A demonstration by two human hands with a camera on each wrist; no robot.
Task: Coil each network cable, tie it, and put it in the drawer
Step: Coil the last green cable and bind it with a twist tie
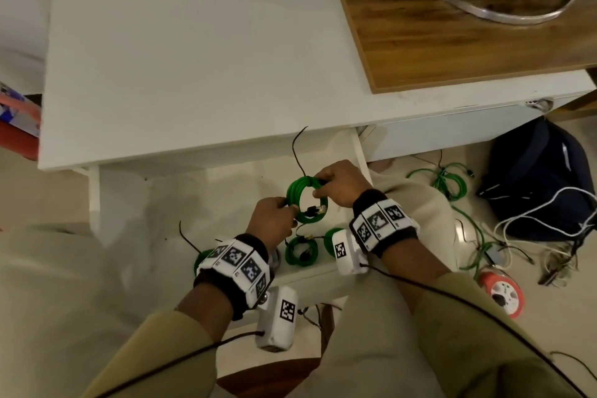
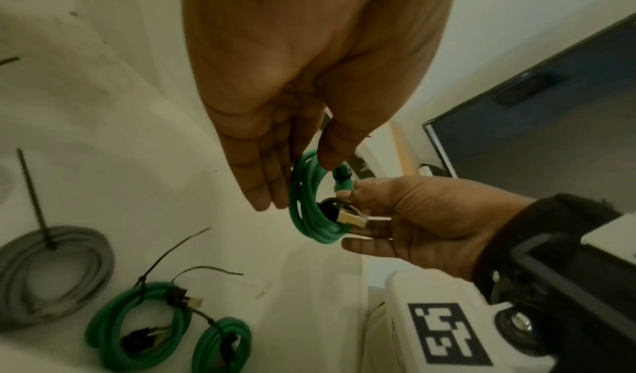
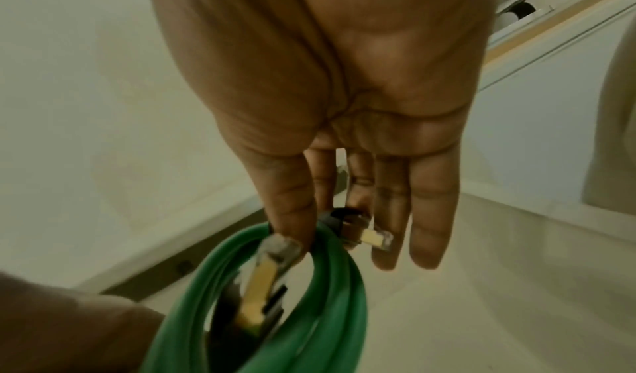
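Observation:
Over the open white drawer (image 1: 323, 273), both hands hold a coiled green network cable (image 1: 306, 200). My left hand (image 1: 290, 211) pinches the coil's left side between thumb and fingers (image 2: 296, 172). My right hand (image 1: 318, 186) pinches its upper right part with thumb and forefinger (image 3: 309, 232). A black tie (image 1: 298, 152) sticks up from the top of the coil. Two plugs (image 3: 373, 238) lie inside the ring. Tied green coils (image 2: 137, 321) (image 2: 223, 343) and a grey coil (image 2: 51, 275) lie on the drawer floor.
Loose green cables (image 1: 449, 184) sprawl on the floor to the right, near a dark bag (image 1: 542, 184) and a red and white spool (image 1: 504, 294). The white cabinet top (image 1: 193, 68) lies beyond the drawer, with a wooden board (image 1: 452, 42) carrying a screen's stand.

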